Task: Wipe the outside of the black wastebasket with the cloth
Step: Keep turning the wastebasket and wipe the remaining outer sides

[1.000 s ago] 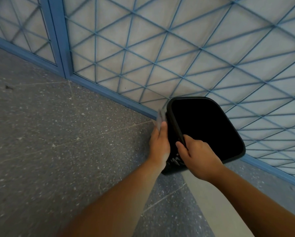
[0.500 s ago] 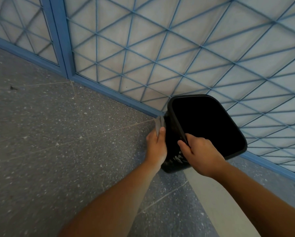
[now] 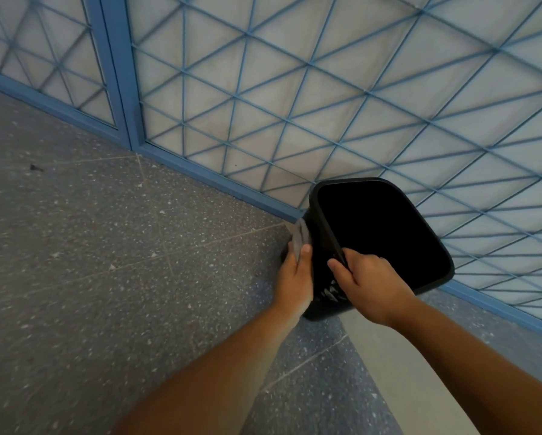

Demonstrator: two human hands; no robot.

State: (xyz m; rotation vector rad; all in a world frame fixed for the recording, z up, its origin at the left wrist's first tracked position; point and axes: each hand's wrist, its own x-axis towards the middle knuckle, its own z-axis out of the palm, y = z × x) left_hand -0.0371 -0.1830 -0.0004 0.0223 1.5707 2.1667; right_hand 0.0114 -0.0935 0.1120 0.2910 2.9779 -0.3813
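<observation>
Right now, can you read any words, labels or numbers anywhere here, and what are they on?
White markings on the outer side of the black wastebasket, between the left hand and the right hand: too blurred and covered to read.
No other text shows on the floor or the blue grille.

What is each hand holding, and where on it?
The right hand grips the black wastebasket by its near rim. The left hand holds a grey cloth by its lower end, against the basket's outer left side.
</observation>
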